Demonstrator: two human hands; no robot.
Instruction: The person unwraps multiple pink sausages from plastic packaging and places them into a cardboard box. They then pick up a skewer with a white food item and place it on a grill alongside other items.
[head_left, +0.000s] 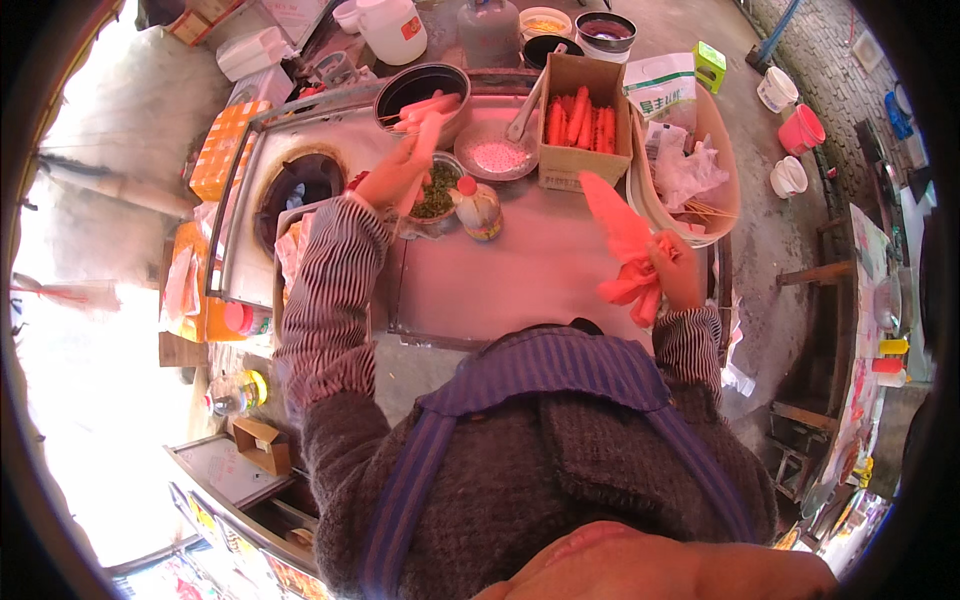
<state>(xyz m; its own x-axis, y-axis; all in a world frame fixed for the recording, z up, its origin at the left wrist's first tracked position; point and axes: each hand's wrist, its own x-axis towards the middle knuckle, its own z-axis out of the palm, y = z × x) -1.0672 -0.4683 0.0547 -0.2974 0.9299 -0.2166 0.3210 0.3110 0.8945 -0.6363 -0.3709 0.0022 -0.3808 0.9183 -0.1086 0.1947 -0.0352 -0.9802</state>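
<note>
My left hand (391, 178) is raised over the back left of the metal counter (517, 277), its fingers closed around a long pale pink thing (427, 139), blurred, possibly a sausage. Just behind it, several skewered sausages (429, 106) lie across the rim of a dark pot (459, 81). Below the same hand are a bowl of chopped greens (439, 196) and a squat bottle with a red cap (480, 214). At the counter's right side, my right hand (679, 266) grips a bunched cloth (619, 225), reddish in the tinted light, with one end sticking out toward the back.
A cardboard box (574, 180) holds red sausages beside a shallow pan (480, 166) with a ladle (525, 112). An oval tub (731, 180) contains bags and skewers. At left is a burner opening (296, 196); a gas cylinder (489, 34) stands behind the counter.
</note>
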